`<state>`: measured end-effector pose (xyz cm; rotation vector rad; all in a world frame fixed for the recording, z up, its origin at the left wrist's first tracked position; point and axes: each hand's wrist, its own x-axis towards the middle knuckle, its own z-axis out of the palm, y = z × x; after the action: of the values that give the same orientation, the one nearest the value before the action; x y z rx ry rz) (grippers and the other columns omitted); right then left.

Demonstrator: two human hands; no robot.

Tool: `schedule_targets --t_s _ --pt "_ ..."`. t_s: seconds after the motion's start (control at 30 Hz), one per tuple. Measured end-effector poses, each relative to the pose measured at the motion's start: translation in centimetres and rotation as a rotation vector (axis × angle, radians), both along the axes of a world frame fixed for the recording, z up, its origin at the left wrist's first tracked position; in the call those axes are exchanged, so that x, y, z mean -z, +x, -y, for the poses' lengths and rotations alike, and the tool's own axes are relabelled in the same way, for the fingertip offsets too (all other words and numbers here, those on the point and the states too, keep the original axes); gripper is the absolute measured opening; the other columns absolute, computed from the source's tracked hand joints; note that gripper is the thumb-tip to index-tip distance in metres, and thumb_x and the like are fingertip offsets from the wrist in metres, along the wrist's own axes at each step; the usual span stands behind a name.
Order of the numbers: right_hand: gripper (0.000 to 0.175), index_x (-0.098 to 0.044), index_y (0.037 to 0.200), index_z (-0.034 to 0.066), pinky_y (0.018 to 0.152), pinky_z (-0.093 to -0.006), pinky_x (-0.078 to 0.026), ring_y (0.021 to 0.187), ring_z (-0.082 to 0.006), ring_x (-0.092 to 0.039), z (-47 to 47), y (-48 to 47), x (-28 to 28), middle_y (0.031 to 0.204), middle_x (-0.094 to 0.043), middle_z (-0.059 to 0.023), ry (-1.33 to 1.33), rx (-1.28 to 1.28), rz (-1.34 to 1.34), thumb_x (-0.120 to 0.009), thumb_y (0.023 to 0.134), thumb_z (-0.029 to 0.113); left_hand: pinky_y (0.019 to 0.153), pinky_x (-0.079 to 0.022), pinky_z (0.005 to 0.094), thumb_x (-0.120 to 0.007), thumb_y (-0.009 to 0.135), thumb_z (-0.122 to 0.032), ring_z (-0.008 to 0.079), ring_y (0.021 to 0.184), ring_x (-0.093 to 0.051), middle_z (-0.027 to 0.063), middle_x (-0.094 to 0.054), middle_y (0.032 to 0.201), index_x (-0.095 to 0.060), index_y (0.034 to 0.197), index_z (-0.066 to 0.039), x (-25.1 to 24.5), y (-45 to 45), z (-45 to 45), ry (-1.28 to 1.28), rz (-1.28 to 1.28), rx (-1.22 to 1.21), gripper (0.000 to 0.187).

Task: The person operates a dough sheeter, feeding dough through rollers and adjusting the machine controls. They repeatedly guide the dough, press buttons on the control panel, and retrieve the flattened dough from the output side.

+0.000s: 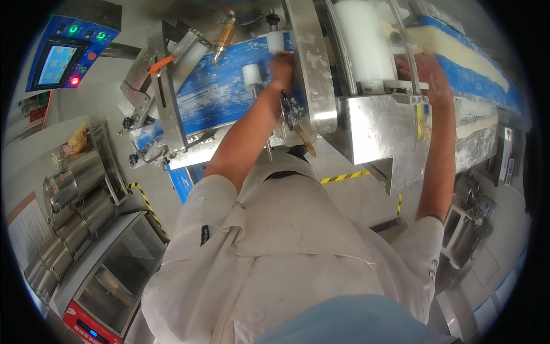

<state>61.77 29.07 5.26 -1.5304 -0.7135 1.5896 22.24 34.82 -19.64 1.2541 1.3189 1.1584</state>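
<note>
My left hand (pixel 282 69) reaches over the blue conveyor belt (pixel 206 94), close against the upright metal guard (pixel 311 64); its fingers are partly hidden, so its grip is unclear. Under that wrist hang a dark metal part and a wooden-handled tool (pixel 306 142). My right hand (pixel 425 75) is blurred, fingers apart, just right of the large white roller (pixel 363 41) and behind a thin metal rod. Beyond it, a pale dough sheet (pixel 468 51) lies lengthwise on a floury blue belt (pixel 462 75). A small white roller (pixel 252 74) stands left of my left forearm.
A control panel (pixel 58 60) with lit buttons is at upper left. An orange lever (pixel 161 64) sits on the metal frame. A steel housing (pixel 378 129) juts out between my arms. Steel canisters (pixel 77 172) and a glass-front cabinet (pixel 124 266) stand at left. Yellow-black tape (pixel 346 177) marks the floor.
</note>
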Motion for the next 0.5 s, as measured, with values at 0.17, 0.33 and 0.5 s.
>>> schedule_targets --t_s 0.17,0.33,0.5 --pt "0.074 -0.041 0.157 -0.0049 0.114 -0.0405 -0.044 0.135 -0.0293 -0.059 3.4 -2.4 -3.1 0.151 -0.057 -0.0201 0.141 0.109 0.208 -0.048 0.109 0.051 0.056 -0.053 0.0359 -0.07 0.092 -0.014 0.0191 0.067 -0.066 0.0087 -0.069 0.077 -0.07 0.104 0.001 -0.8 0.8 0.2 -0.363 0.321 -0.056 0.019" --pt "0.07 -0.049 0.151 -0.0068 0.116 -0.0427 -0.041 0.138 -0.0308 -0.057 6.8 -2.9 -4.9 0.149 -0.058 -0.022 0.26 0.195 0.344 -0.046 0.111 0.05 0.055 -0.058 0.0392 -0.069 0.094 -0.012 0.0225 0.071 -0.069 0.012 -0.069 0.09 -0.064 0.109 0.001 -4.5 0.1 0.8 -0.576 0.675 -0.192 0.021" --pt "0.07 -0.052 0.146 -0.0095 0.116 -0.0458 -0.042 0.136 -0.0338 -0.058 11.9 -3.8 -5.9 0.147 -0.059 -0.0243 0.336 0.475 0.383 -0.044 0.112 0.05 0.064 -0.057 0.0366 -0.061 0.102 -0.014 0.0209 0.08 -0.069 0.0066 -0.071 0.101 -0.063 0.121 -0.005 -7.5 0.3 1.9 -0.633 0.402 -0.207 0.021"
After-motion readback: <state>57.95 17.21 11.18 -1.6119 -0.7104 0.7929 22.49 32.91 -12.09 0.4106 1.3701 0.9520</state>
